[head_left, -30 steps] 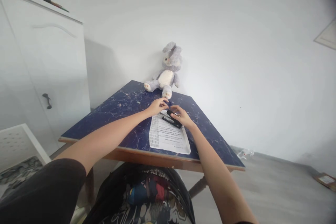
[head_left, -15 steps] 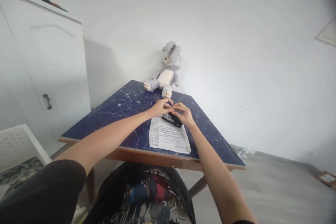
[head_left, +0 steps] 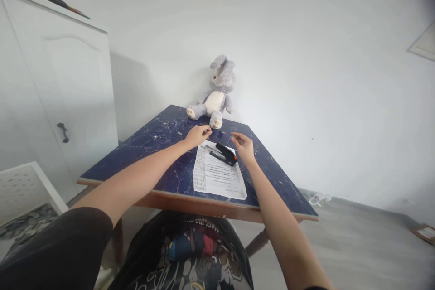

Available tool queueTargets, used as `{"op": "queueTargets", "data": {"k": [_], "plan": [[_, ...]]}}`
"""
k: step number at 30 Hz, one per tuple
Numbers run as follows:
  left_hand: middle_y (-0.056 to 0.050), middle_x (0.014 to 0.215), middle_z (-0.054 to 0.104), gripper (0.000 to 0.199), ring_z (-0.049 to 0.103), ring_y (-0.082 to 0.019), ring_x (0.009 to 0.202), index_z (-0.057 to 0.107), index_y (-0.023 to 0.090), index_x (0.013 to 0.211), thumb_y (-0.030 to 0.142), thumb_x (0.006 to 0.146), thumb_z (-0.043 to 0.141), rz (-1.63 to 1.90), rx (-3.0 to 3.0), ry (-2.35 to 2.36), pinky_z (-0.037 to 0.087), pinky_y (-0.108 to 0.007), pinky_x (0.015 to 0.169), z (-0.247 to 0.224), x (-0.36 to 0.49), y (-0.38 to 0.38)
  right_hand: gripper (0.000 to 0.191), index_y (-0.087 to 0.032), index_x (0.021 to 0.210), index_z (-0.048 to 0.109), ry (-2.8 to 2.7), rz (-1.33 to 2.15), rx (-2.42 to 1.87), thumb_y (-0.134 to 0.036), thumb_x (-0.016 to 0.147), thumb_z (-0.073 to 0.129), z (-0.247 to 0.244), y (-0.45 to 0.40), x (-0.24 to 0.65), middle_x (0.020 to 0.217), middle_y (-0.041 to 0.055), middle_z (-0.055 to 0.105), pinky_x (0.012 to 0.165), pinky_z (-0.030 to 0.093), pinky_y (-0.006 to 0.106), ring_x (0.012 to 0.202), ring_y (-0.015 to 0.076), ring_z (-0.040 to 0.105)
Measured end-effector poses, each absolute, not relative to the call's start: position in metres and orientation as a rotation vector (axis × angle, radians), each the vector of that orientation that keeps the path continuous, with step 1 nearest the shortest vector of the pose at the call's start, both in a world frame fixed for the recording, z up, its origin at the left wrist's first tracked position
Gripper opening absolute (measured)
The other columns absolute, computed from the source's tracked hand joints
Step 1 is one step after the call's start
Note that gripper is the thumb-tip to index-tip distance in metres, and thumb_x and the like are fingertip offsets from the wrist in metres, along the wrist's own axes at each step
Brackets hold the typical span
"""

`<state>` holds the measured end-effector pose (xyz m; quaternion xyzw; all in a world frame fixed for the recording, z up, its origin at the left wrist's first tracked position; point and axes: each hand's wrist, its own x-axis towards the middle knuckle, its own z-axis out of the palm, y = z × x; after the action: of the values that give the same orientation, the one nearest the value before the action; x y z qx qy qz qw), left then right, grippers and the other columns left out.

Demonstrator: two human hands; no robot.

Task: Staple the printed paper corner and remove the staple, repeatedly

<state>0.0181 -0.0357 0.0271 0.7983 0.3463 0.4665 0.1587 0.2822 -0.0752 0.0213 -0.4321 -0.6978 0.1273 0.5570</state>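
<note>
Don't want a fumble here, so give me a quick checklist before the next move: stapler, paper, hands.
1. Stapler resting on the paper: ok.
2. Stapler closed: not ok; top raised, metal part exposed.
3. Paper within the table edges: ok.
4. Left hand clear of stapler: ok.
5. Left hand empty: cannot tell; fingers curled.
6. Right hand empty: cannot tell; fingertips too small.

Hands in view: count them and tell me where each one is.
2. The left hand is by the far left corner of the paper; the right hand is just right of the open stapler.
</note>
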Motion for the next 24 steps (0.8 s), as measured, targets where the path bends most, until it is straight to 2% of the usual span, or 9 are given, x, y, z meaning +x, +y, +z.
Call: {"op": "queueTargets", "data": {"k": [5, 11, 19, 24], "plan": [[-0.004, 0.080, 0.076, 0.024, 0.068, -0.019, 0.074, 0.075, 0.019, 0.092, 0.037, 0.092, 0.059, 1.249, 2.398, 0.972, 0.049, -0.029, 0.075, 0.018, 0.016, -0.024, 0.035, -0.020, 0.098, 0.082, -1.664, 0.321, -1.041, -0.050, 0.081, 0.076, 0.018, -0.071, 0.283, 0.090, 0.0087, 0.080, 0.076, 0.060, 0.038, 0.076, 0.0239, 0.071], [-0.004, 0.083, 0.074, 0.025, 0.064, -0.018, 0.076, 0.074, 0.018, 0.093, 0.032, 0.097, 0.054, 1.224, 2.532, 0.757, 0.047, -0.028, 0.078, 0.018, 0.028, -0.034, 0.039, -0.021, 0.111, 0.080, -1.737, 0.354, -0.985, -0.047, 0.083, 0.077, 0.017, -0.073, 0.279, 0.101, 0.0089, 0.081, 0.086, 0.060, 0.040, 0.087, 0.0250, 0.074], [-0.006, 0.083, 0.068, 0.026, 0.062, -0.019, 0.076, 0.074, 0.019, 0.096, 0.032, 0.100, 0.052, 1.325, 2.541, 0.879, 0.046, -0.029, 0.077, 0.028, 0.028, -0.052, 0.043, -0.018, 0.103, 0.079, -1.737, 0.332, -1.032, -0.055, 0.082, 0.076, 0.017, -0.074, 0.277, 0.089, 0.0086, 0.078, 0.078, 0.058, 0.040, 0.077, 0.0230, 0.070], [-0.006, 0.084, 0.070, 0.026, 0.065, -0.020, 0.077, 0.073, 0.019, 0.096, 0.035, 0.101, 0.053, 1.331, 2.439, 0.882, 0.047, -0.030, 0.078, 0.043, 0.037, -0.063, 0.039, -0.022, 0.097, 0.079, -1.787, 0.176, -0.923, -0.057, 0.082, 0.079, 0.027, -0.083, 0.271, 0.086, 0.0050, 0.073, 0.073, 0.055, 0.037, 0.072, 0.0188, 0.061]]}}
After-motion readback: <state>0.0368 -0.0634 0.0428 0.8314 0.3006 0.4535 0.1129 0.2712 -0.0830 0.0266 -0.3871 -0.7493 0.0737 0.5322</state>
